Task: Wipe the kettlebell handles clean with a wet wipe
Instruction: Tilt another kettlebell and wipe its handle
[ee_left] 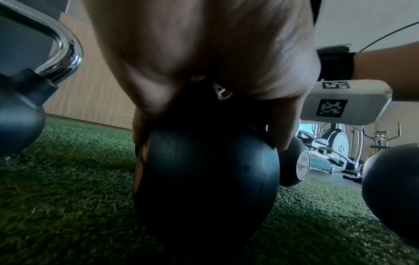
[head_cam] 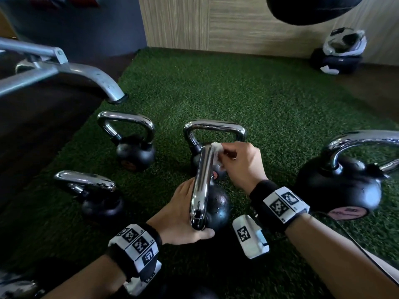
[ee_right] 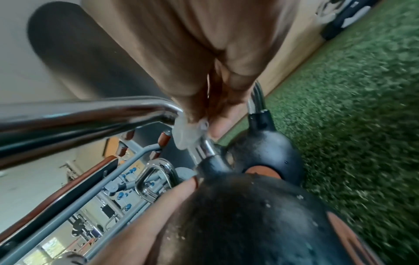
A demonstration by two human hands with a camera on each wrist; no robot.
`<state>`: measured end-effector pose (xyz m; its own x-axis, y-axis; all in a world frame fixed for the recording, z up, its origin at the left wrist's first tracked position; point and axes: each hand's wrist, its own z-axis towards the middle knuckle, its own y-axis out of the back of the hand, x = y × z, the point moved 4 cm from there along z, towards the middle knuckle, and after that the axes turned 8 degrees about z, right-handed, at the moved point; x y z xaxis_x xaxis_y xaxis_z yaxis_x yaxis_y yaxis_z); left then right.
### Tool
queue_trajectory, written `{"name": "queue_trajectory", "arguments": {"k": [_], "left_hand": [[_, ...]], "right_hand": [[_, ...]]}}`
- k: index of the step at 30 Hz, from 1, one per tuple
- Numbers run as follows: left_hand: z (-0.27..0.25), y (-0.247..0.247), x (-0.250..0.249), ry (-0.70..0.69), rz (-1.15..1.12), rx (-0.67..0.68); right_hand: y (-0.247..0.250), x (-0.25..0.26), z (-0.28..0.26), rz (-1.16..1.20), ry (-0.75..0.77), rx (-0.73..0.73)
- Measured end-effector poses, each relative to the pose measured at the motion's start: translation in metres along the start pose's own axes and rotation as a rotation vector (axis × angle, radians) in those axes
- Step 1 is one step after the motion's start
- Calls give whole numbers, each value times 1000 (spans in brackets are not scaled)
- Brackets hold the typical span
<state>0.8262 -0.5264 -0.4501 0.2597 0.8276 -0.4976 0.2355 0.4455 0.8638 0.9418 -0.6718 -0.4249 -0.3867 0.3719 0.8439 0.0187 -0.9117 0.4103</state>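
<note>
A small black kettlebell (head_cam: 218, 207) with a chrome handle (head_cam: 201, 184) is tipped over on the green turf, handle pointing away from me. My left hand (head_cam: 183, 214) grips it at the near end of the handle, thumb curled beneath. My right hand (head_cam: 228, 155) pinches a crumpled white wet wipe (head_cam: 216, 153) against the handle's far bend. The right wrist view shows the wipe (ee_right: 189, 132) pressed on the chrome (ee_right: 79, 114). In the left wrist view my palm (ee_left: 204, 62) sits over the black ball (ee_left: 204, 179).
Other chrome-handled kettlebells stand around: one behind (head_cam: 213, 129), two at the left (head_cam: 133, 145) (head_cam: 95, 190), a large one at the right (head_cam: 339, 184). A grey bench leg (head_cam: 92, 78) lands on the turf's left edge. A helmet-like object (head_cam: 343, 50) lies by the back wall.
</note>
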Motion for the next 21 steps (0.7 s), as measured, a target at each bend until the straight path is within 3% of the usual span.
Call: {"name": "queue_trajectory", "arguments": {"k": [2,6,10,15,21], "left_hand": [[2,1,-1,-2,9,19],[7,1,7,47,-7,76],[8,2,15,39,-34,57],[15,1,22,-1,-15,34],[28,6,35,56,-36,100]], "right_hand": [[2,0,1,-133,86,-3],[8,-1,7,-186,112,51],[9,15,-2,-108,234,-73],[16,31,-27,-172,375,9],[13,33,-24,-167,266,0]]}}
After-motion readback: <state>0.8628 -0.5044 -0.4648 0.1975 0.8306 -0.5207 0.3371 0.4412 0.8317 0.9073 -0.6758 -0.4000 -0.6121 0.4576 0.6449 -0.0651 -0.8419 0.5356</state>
